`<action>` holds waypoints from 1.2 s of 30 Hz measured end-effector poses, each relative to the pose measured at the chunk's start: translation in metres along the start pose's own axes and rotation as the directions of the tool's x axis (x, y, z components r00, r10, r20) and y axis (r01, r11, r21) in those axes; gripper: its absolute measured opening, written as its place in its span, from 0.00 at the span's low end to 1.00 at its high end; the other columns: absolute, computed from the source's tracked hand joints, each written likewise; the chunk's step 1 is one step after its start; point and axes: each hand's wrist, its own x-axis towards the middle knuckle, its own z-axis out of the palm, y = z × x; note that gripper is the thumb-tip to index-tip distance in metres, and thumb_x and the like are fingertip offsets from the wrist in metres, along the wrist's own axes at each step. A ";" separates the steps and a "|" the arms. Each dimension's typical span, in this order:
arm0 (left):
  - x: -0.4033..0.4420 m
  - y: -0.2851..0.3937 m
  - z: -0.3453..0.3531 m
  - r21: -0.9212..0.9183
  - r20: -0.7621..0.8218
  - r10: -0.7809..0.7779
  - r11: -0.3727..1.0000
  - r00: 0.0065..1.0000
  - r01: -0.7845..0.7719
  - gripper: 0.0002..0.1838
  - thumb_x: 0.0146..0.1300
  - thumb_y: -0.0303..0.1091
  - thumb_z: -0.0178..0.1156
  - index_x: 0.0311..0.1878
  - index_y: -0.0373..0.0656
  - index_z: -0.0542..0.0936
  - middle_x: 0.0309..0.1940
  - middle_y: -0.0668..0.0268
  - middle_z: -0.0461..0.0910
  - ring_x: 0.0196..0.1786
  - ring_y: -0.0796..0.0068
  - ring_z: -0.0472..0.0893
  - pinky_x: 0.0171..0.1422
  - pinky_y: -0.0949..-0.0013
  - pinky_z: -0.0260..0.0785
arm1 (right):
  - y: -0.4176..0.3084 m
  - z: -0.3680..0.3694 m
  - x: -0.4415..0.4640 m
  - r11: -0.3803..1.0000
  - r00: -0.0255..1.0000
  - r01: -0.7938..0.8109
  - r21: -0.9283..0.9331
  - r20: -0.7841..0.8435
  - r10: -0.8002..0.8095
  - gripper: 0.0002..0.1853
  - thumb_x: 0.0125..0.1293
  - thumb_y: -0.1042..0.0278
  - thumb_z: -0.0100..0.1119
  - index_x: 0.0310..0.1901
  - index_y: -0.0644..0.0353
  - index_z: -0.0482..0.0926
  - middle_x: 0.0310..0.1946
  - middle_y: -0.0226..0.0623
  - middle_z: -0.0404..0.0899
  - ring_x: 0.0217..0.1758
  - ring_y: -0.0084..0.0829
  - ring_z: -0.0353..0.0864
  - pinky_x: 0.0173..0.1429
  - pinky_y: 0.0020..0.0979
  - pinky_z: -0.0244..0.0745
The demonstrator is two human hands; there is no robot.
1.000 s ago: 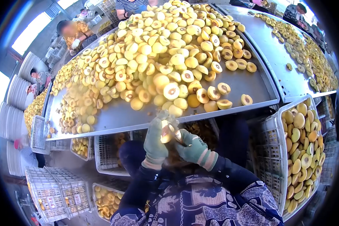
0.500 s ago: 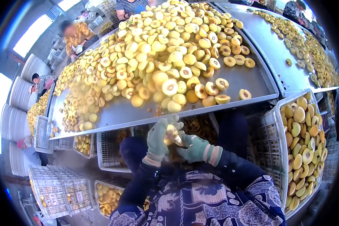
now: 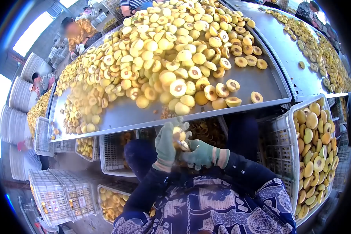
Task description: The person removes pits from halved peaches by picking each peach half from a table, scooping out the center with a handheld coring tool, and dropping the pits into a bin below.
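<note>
My left hand (image 3: 166,146), in a green knit glove, is closed around a yellow peach half (image 3: 179,135) just below the table's front edge. My right hand (image 3: 201,153), in a matching glove with a pale striped cuff, is closed on a small metal pitting tool (image 3: 184,146). The tool's tip meets the lower side of the fruit; its handle is hidden in my fingers. In front of my hands, a large heap of halved peaches (image 3: 152,54) covers much of the metal table (image 3: 132,123), many with brown centres facing up.
A white crate (image 3: 294,156) filled with peach halves stands at my right. More crates (image 3: 115,156) sit under the table and at lower left. A second metal table (image 3: 277,39) holds more fruit. A co-worker in an orange top (image 3: 84,33) is at the far left side.
My view has shifted slightly. Both hands stay together, with the peach half tilted a little and the tool's metal end showing against its lower edge.
</note>
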 end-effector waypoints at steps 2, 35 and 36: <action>0.004 -0.005 -0.009 -0.037 0.030 -0.097 0.995 0.995 0.098 0.27 0.72 0.51 0.50 0.59 0.35 0.73 0.48 0.52 0.80 0.43 0.58 0.83 0.41 0.59 0.82 | -0.006 -0.001 -0.003 0.998 0.998 -0.035 0.059 0.046 0.033 0.11 0.67 0.58 0.57 0.38 0.57 0.76 0.20 0.26 0.73 0.15 0.17 0.68 0.16 0.19 0.61; 0.179 0.073 -0.133 0.996 -0.082 0.232 0.063 0.969 0.069 0.33 0.54 0.50 0.66 0.59 0.40 0.75 0.44 0.50 0.82 0.47 0.51 0.82 0.53 0.61 0.75 | 0.006 0.002 0.027 0.861 0.987 -0.068 0.504 -0.093 0.132 0.12 0.67 0.61 0.59 0.42 0.62 0.77 0.20 0.30 0.73 0.17 0.19 0.68 0.21 0.20 0.65; 0.176 0.074 -0.147 0.919 -0.128 0.126 0.388 0.984 0.070 0.32 0.57 0.50 0.64 0.59 0.38 0.73 0.43 0.51 0.82 0.45 0.56 0.82 0.50 0.63 0.76 | 0.004 0.001 0.026 0.863 0.988 -0.049 0.502 -0.103 0.116 0.12 0.67 0.60 0.59 0.42 0.61 0.77 0.20 0.29 0.73 0.17 0.19 0.69 0.21 0.20 0.65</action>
